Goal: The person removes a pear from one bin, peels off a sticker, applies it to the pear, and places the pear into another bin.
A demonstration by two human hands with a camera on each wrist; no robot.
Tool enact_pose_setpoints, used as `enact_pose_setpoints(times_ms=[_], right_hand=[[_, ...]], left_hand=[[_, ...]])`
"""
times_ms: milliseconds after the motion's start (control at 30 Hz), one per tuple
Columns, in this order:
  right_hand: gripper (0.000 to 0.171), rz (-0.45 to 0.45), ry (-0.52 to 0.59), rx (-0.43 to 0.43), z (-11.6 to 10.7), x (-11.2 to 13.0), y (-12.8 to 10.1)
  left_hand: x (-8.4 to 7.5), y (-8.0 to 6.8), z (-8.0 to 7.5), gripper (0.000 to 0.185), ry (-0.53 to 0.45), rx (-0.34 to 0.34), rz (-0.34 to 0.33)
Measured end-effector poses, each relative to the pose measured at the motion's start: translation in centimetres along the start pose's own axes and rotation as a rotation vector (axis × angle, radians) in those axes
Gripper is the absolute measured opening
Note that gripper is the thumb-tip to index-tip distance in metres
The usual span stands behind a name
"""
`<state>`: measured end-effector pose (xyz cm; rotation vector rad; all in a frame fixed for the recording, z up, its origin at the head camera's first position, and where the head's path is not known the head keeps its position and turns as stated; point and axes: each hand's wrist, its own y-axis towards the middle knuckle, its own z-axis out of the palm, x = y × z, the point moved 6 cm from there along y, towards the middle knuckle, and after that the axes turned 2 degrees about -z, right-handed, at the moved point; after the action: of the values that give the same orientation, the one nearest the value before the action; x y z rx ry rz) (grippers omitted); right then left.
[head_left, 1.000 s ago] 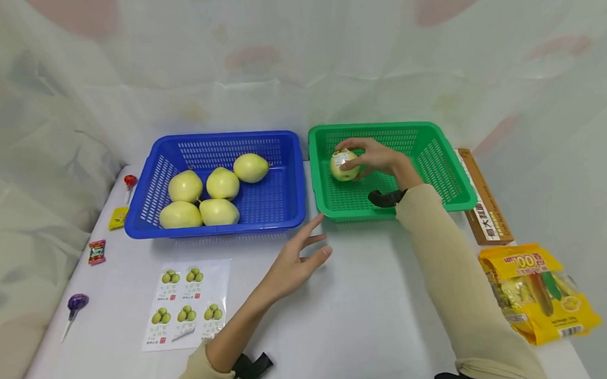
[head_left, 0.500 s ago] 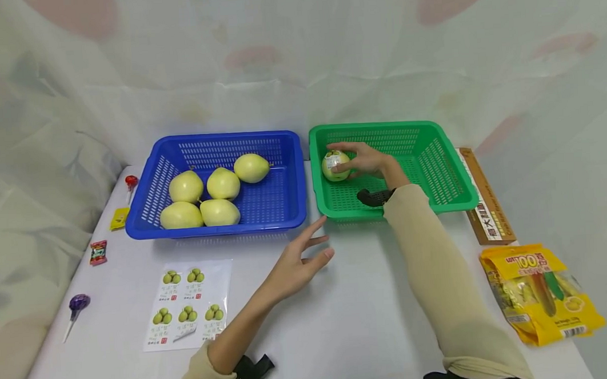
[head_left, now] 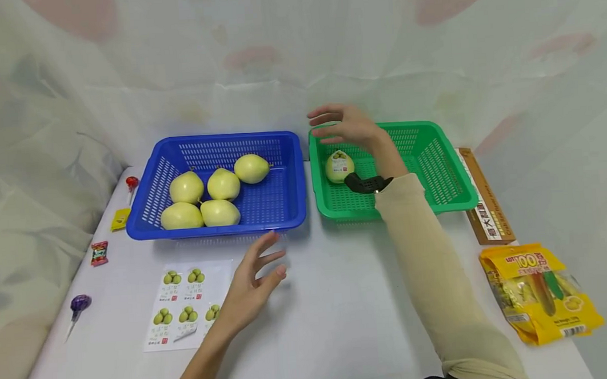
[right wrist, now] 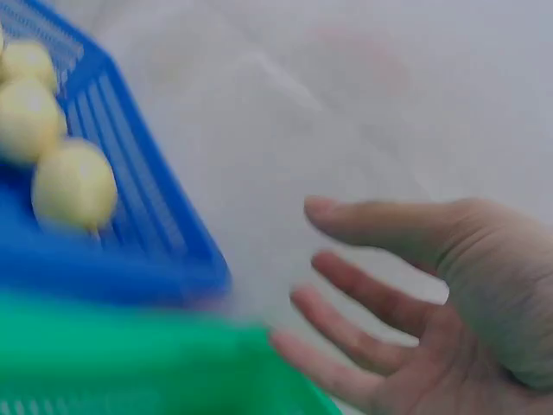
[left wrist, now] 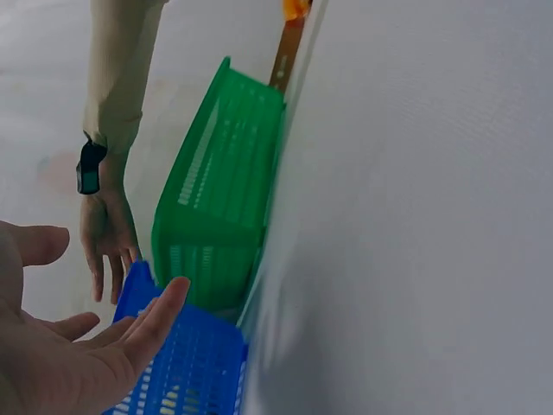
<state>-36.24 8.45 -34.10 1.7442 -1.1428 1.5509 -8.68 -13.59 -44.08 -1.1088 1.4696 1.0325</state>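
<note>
A pale green-yellow pear (head_left: pixel 341 168) with a white printed sticker on its side sits at the left end of the green basket (head_left: pixel 454 173). Above that basket's back left corner, my right hand (head_left: pixel 349 126) hangs with fingers spread and nothing in it; the right wrist view shows the empty palm too. My left hand (head_left: pixel 248 289) hovers over the table in front of the blue basket (head_left: pixel 274 221), fingers loosely extended and holding nothing. Several pears (head_left: pixel 223 184) lie in the blue basket. Beside the left forearm lies a sheet of pear stickers (head_left: pixel 180 293), partly covered by it.
Along the table's left side lie a red lollipop (head_left: pixel 131 182), a yellow packet (head_left: pixel 121 219), a red wrapped candy (head_left: pixel 99 253) and a purple lollipop (head_left: pixel 79 307). To the right are a brown box (head_left: pixel 486 197) and a yellow candy bag (head_left: pixel 540 291). A curtain hangs behind the baskets.
My right hand has let go of the stickered pear in the green basket and risen up and back from it. My left hand has moved left and toward the table's front.
</note>
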Motion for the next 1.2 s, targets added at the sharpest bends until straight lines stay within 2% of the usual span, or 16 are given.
enact_pose_setpoints(times_ms=[100,233,367,533,767,900,1000,1200], right_hand=[[0.049,-0.055,0.059,0.071,3.4,0.8,1.7],[0.049,-0.004,0.099,0.135,8.2,0.1,4.0],[0.058,0.098,0.077,0.086,11.3,-1.2,5.6],[0.060,0.164,0.076,0.009,14.0,-2.6,6.5],[0.065,0.225,0.140,-0.011,16.9,-4.4,6.6],[0.065,0.220,0.204,-0.047,17.7,-4.9,6.8],[0.059,0.224,0.243,-0.088,18.1,-5.0,6.8],[0.045,0.243,0.244,-0.175,18.3,-5.3,6.5]], left_hand=[[0.1,-0.6,-1.2,0.076,0.018,-0.062,-0.007],[0.6,-1.0,-2.2,0.078,0.056,-0.101,-0.044],[1.1,-1.2,-2.9,0.078,0.068,-0.120,-0.068],[1.3,-1.3,-3.4,0.077,0.073,-0.137,-0.072],[1.3,-1.3,-3.3,0.078,0.052,-0.113,-0.038],[1.3,-1.3,-3.5,0.076,0.057,-0.120,-0.036],[1.5,-1.4,-3.8,0.072,0.055,-0.130,-0.045],[1.7,-1.4,-3.9,0.069,0.029,-0.133,-0.067]])
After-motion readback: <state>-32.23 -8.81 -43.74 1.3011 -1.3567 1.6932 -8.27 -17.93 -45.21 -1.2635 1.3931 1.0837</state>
